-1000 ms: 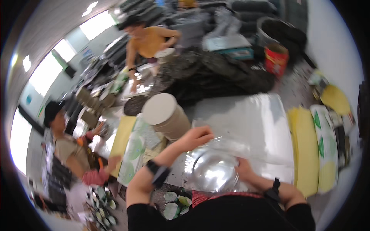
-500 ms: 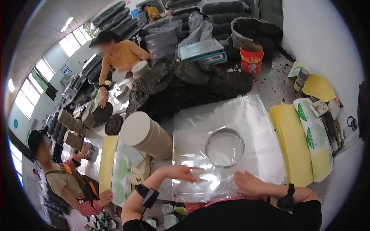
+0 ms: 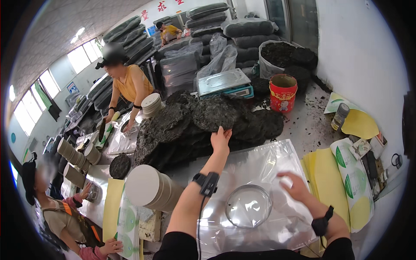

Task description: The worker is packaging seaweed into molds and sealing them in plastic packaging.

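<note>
My left hand (image 3: 220, 141) reaches forward and grips the near edge of a flattened dark, crumbly disc (image 3: 216, 112) on a heap of similar dark slabs (image 3: 160, 130). My right hand (image 3: 294, 186) is raised over the clear plastic sheets (image 3: 277, 160) at the right, its fingers apart, slightly blurred, with nothing in them. A metal ring (image 3: 248, 206) lies on the sheets below and left of my right hand. A tall stack of pale round discs (image 3: 147, 186) stands left of my left forearm.
Yellow paper (image 3: 325, 177) and printed sheets (image 3: 349, 182) lie at the right. Behind are a red bucket (image 3: 281, 102), a metal-topped scale (image 3: 223, 82) and bagged piles (image 3: 208, 17). Co-workers (image 3: 60, 221) work at the left and at the back (image 3: 130, 82).
My left hand has moved forward from the plastic sheets onto the dark heap. My right hand has lifted slightly and moved right. The view now takes in more of the back of the room.
</note>
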Demonstrator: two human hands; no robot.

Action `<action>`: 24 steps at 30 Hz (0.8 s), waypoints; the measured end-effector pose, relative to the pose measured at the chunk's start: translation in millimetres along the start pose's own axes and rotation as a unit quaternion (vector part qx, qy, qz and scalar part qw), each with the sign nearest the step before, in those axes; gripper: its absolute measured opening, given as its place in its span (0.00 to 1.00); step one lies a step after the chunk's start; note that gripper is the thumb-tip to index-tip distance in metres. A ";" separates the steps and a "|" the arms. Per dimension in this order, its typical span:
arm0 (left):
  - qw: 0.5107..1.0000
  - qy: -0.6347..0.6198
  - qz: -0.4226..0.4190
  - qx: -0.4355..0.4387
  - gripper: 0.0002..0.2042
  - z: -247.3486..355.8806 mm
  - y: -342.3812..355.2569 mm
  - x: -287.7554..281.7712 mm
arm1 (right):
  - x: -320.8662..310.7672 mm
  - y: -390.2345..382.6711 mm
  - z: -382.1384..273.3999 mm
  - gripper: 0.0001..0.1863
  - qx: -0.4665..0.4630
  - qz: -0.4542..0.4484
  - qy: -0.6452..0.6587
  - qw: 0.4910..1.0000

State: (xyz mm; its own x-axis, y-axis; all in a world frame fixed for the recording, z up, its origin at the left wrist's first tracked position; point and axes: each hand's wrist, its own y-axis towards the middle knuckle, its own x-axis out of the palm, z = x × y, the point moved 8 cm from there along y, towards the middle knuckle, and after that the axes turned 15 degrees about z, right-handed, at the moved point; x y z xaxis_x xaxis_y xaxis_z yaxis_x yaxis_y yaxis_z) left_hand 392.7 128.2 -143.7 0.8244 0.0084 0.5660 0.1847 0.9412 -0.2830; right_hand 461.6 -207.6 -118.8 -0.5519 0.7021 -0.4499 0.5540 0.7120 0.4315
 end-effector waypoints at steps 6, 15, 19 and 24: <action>0.982 0.070 -0.126 -0.123 0.11 -14.4 -97.7 -15.0 | -54.6 133.4 92.5 0.32 0.269 0.169 0.439 0.840; 0.961 0.224 -0.146 -0.073 0.15 11.3 -157.5 -141.7 | -47.0 71.0 173.8 0.31 0.133 0.183 -0.070 0.972; 0.969 0.211 -0.107 -0.074 0.12 32.6 -174.1 -180.4 | -38.7 99.3 159.9 0.26 0.028 0.193 -0.312 0.930; 0.970 0.200 -0.106 -0.092 0.13 16.1 -175.3 -173.4 | -59.4 120.5 223.7 0.14 0.168 0.203 -0.354 0.897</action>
State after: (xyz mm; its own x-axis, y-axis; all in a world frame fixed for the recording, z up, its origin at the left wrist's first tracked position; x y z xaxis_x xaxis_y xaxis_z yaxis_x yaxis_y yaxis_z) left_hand 208.7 -32.8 -179.8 0.8921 -0.3453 0.2913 0.4350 0.8308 -0.3472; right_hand 700.6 -166.0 -215.0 0.2071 0.6347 -0.7445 0.8423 0.2714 0.4657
